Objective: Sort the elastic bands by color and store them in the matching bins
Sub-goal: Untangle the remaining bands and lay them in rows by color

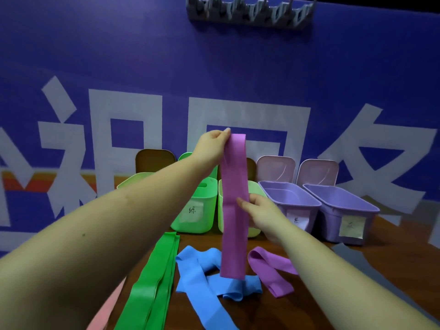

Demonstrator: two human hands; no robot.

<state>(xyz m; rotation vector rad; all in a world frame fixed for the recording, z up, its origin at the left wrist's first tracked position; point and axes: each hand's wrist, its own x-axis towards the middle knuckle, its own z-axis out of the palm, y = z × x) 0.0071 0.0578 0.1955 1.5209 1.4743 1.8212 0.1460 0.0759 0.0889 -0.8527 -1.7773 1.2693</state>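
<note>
Above the wooden table [309, 313], the person is holding a purple band [233, 206] up so it is hanging straight down, its lower end just brushing the blue band [202, 279] lying below. Their left hand [214, 141] is pinching the band's top edge between thumb and fingertips, while the right hand [259, 210] is gripping it about halfway down, fingers curled round the strip.

It is looking thin, soft and very light, draping flat with no stiffness at all, so I would guess it is going to flop and stretch rather than keep any shape. Pinching it at an end or gathering it at the middle seems the sensible way to take it, then folding it so it drops neatly into a bin.

A second purple band [271, 270] is lying looped on the table, with a green band [152, 282] and a pink band [107, 310] lying off to the left.

Behind them, two green bins [197, 210] and two purple bins [290, 198] are standing open, each wearing a paper label with a handwritten character; these are too blurred for me to read with confidence. Big white characters are running across the blue wall [95, 55], cropped and only partly showing.
</note>
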